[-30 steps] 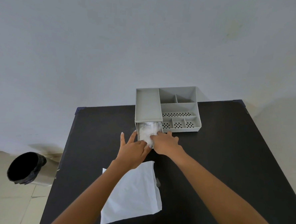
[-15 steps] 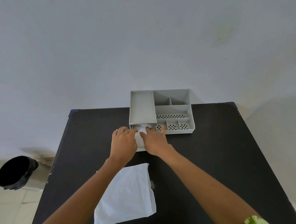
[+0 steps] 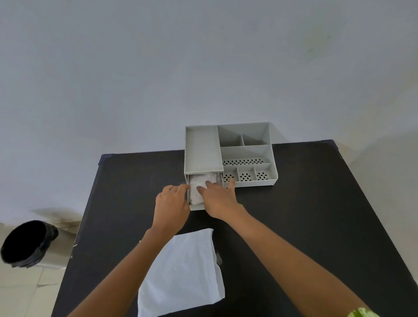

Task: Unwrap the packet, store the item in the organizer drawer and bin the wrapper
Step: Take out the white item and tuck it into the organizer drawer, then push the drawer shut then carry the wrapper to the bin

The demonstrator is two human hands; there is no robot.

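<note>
A grey organizer (image 3: pixel 202 150) stands at the table's far edge, with its drawer (image 3: pixel 197 207) pulled out toward me. A white crumpled item (image 3: pixel 197 185) lies inside the drawer. My right hand (image 3: pixel 219 199) rests on the item, fingers spread and pressing it down. My left hand (image 3: pixel 172 205) is at the drawer's left side, fingertips touching its edge and the item. The flat white wrapper (image 3: pixel 180 274) lies on the table nearer me, between my forearms.
The black table (image 3: pixel 309 213) stretches to the right of the organizer. A bin with a black liner (image 3: pixel 26 244) stands on the floor left of the table. A plain wall rises behind the organizer.
The item has gone deeper into the drawer under both hands. My left hand's fingers, spread a second ago, are now curled at the drawer's left edge. The view has shifted slightly.
</note>
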